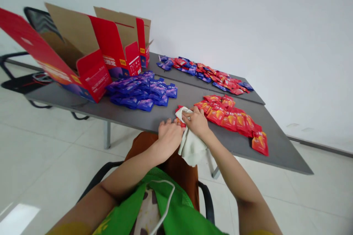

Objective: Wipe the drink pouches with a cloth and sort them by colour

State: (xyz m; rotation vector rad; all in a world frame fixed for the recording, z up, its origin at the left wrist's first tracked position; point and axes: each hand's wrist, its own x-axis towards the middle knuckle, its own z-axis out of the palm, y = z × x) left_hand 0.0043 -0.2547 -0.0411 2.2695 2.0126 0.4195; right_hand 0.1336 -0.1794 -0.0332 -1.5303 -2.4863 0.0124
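At the table's near edge, my right hand [197, 122] is closed on a white cloth [192, 148] and presses it onto a red pouch [180, 123]. Most of that pouch is hidden by the cloth and my fingers. My left hand [170, 135] holds the pouch's near left side, its fingers bent against the tabletop. The cloth's loose end hangs over the edge toward my lap. To the right of my hands lies a spread of red pouches [230, 119] with orange fruit prints. Left of them is a heap of blue-purple pouches [143, 91].
Open red cardboard boxes [95, 77] stand along the left of the grey table [281, 150]. Farther back, mixed red and blue pouches [204, 71] lie in a long row by the wall. A black chair [19, 80] is beyond the left end.
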